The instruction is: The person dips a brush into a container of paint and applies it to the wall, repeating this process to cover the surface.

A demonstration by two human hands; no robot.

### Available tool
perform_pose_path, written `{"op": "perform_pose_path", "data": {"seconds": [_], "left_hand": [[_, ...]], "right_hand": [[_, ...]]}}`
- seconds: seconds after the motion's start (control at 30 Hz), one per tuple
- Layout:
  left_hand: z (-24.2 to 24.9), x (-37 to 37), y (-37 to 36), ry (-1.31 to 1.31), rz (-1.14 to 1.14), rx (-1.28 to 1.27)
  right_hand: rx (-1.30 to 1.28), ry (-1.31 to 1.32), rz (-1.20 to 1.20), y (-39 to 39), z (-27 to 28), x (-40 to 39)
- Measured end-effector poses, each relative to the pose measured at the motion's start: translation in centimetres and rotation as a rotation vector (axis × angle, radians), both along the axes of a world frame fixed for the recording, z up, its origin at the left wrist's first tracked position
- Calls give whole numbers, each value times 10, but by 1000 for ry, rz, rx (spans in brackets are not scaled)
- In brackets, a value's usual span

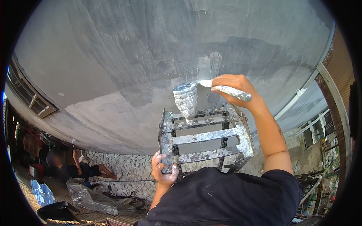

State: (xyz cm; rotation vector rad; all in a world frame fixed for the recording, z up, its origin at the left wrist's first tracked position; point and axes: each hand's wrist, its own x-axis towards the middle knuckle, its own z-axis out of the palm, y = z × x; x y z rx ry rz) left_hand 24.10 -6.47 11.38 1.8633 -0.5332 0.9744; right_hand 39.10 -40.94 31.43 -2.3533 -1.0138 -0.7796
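A paint-covered brush [235,92] is held in my right hand [233,88], its tip pointing left beside the rim of a cut, whitish-grey container [186,101]. The container stands upright, narrow end down, at the far slats of a paint-spattered metal stand [205,135]. My left hand [164,168] grips the stand's near left corner, with pale paint on the fingers. Behind these rises a grey wall [132,75] with streaky patches and fresh pale strokes just above the brush.
Below left, a person [71,167] in dark clothes is by the wall's foot, holding a thin tool. Rubble [132,169] lies along the wall. Clear plastic sheeting [90,197] and a blue crate [42,192] are at lower left; a window frame [30,90] is at left.
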Motion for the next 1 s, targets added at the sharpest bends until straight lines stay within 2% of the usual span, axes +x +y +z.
{"op": "perform_pose_path", "data": {"seconds": [0.1, 0.23, 0.37, 0.43, 0.47, 0.57, 0.67, 0.73, 0.9, 1.0], "left_hand": [[3, -1, -1, 10, 25, -16], [2, 0, 1, 9, 15, -1], [4, 0, 1, 16, 17, 4], [5, 0, 1, 5, 10, 15], [5, 0, 1, 12, 13, 12], [6, 0, 0, 8, 12, 18], [5, 1, 0, 5, 3, 0], [6, 1, -1, 6, 1, -3], [7, 1, 0, 9, -6, -4], [6, 1, 1, 15, -12, -4]], "right_hand": [[145, -191, -24, 7, 21, -1], [178, -406, -27, 12, 49, -15], [104, -210, -24, 8, 55, -27], [34, 56, -8, 8, 44, -22], [31, 63, -5, 8, 37, -18], [-52, 57, -32, 10, 29, -2], [23, -10, -8, 16, 36, 5], [11, -211, 20, 23, 45, 8], [30, -263, 107, 48, 68, 0], [45, -303, 139, 63, 58, 8]]}}
